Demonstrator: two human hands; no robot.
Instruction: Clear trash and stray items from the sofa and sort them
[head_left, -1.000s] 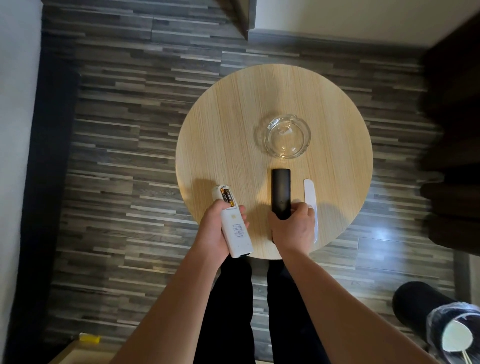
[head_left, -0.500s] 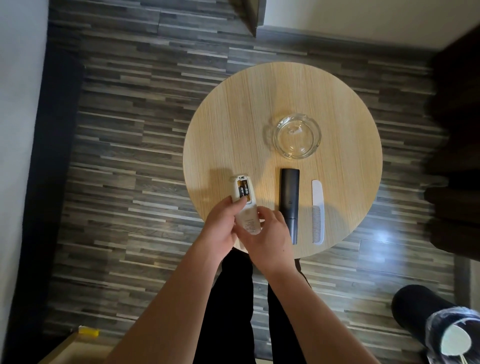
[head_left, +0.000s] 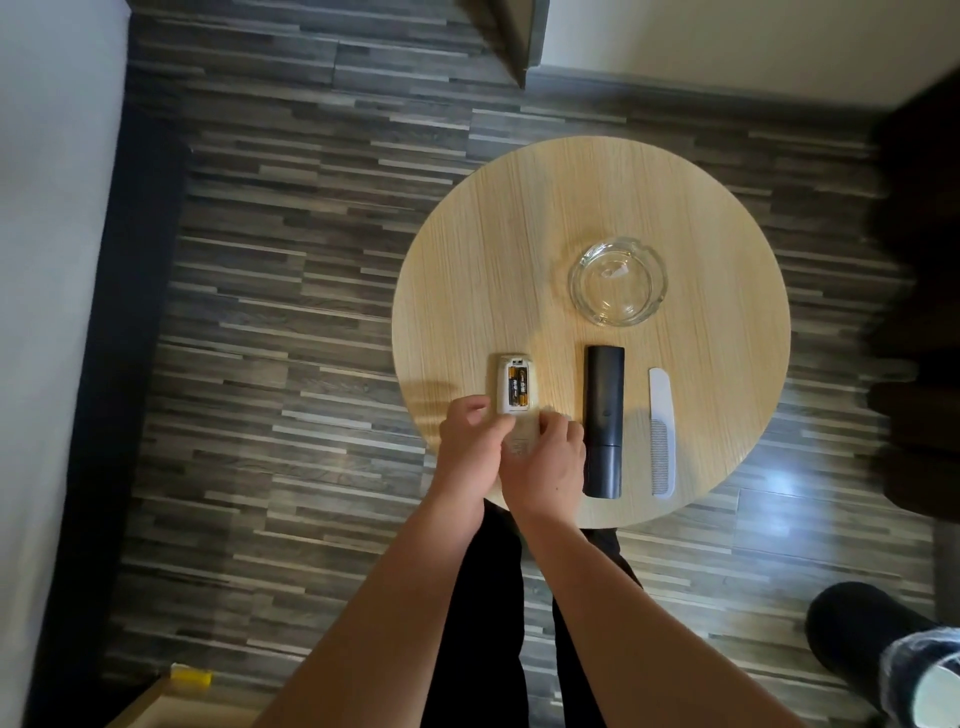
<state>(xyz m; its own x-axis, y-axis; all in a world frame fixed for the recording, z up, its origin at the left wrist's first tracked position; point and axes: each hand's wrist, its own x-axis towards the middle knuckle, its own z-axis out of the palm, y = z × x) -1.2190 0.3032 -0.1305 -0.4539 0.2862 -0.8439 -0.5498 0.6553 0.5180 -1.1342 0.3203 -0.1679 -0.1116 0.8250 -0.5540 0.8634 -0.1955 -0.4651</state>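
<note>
Head view, count: one round wooden table, one white remote, one black remote, one white comb, one glass ashtray.
White remote: lower centre of frame, lying on the table's near-left part, battery bay uncovered (two batteries show).
Hands: left hand and right hand both curled on the white remote's near end.
Change: half a second ago the remote was tilted in the hands; the black remote and comb have not moved.
Containers: ashtray, contents unclear; a lined black bin at lower right.
</note>
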